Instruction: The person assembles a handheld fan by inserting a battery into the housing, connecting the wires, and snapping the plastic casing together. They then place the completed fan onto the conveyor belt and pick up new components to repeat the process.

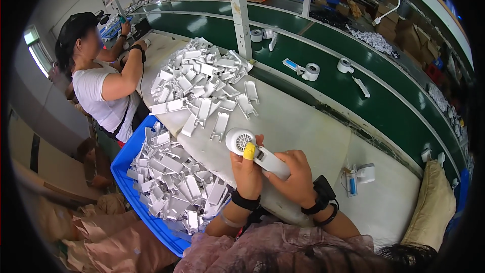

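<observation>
Above the pale worktable I hold a small white handheld fan, tilted, its round slotted head toward the left. My left hand is closed round the head end, and yellow tape wraps one of its digits. With fingers on the handle, my right hand grips the other end. A dark gap shows in the handle near the head. Left of the fan, a heap of white plastic handle shells spreads over the table. Another fan unit with a blue part lies to the right of my right hand.
A blue bin full of white shells stands against the table at left. Beyond the table runs a green conveyor carrying several fan units. A white post rises at the table's far edge. Another person works at far left.
</observation>
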Demonstrator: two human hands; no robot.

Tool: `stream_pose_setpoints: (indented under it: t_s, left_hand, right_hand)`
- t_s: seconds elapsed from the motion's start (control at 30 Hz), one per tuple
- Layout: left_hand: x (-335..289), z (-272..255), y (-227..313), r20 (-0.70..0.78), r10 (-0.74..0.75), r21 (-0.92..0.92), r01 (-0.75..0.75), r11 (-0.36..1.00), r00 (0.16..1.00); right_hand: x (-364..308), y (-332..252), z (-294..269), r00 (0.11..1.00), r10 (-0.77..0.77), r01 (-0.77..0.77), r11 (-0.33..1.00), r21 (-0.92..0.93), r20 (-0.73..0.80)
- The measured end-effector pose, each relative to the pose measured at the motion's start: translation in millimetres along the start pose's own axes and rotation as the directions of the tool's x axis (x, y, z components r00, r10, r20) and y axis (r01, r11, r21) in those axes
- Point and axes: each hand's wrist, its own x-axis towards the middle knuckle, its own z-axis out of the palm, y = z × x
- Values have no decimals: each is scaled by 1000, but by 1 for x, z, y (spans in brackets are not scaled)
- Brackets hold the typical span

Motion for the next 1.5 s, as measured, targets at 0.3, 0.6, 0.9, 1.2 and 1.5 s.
stream_pose_setpoints:
  t_s: [0.3, 0.6, 0.9, 1.2, 1.5]
  left_hand:
    - [-7, 5, -3, 14, -25, 14, 24, 1000, 1000]
    - [-10, 4, -3, 50, -49, -22, 50, 999, 998]
    - [-18, -1, 9, 242, -28, 108, 2, 994, 970]
    - [-25, 2, 22, 334, -58, 18, 55, 998, 941]
    - [-21, -3, 17, 435, -110, 84, 82, 993, 893]
  right_hand:
    - [-9, 4, 12, 998, 47, -44, 996, 75, -32]
    - [-12, 9, 13, 996, 86, -84, 990, 109, -13]
    - [-18, -5, 6, 999, 26, -24, 997, 71, -30]
    - [-18, -22, -6, 994, -80, 84, 995, 50, -74]
    - [-13, -18, -16, 989, 111, -139, 904, 403, 94]
